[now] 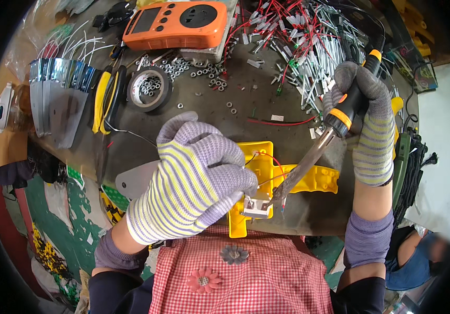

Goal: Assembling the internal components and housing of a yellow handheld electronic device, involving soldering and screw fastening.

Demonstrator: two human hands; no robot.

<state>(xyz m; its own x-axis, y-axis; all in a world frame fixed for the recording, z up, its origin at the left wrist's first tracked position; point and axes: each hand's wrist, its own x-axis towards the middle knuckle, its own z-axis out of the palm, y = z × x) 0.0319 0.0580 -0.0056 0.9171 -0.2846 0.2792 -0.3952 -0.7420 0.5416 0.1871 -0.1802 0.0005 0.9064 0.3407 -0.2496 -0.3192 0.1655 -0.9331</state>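
My right hand (367, 118), in a grey and yellow striped glove, grips a soldering iron (352, 102) with a black and orange handle. Its long dark shaft slants down to a small white switch-like part (256, 206) in a yellow plastic housing (314, 179), with the tip at or just beside that part. My left hand (204, 162), gloved alike, is closed over the housing's left side, fingertips pressed together near the white part. What they pinch is hidden. A thin red wire (270, 157) curves inside the housing.
An orange multimeter (175, 25) lies at the back, with loose nuts (183, 67), a tape roll (149, 89) and yellow-handled pliers (104, 102) nearby. Red-wired metal rods (314, 57) pile at the back right. Grey plates (60, 99) stand left. Another person (419, 259) is at lower right.
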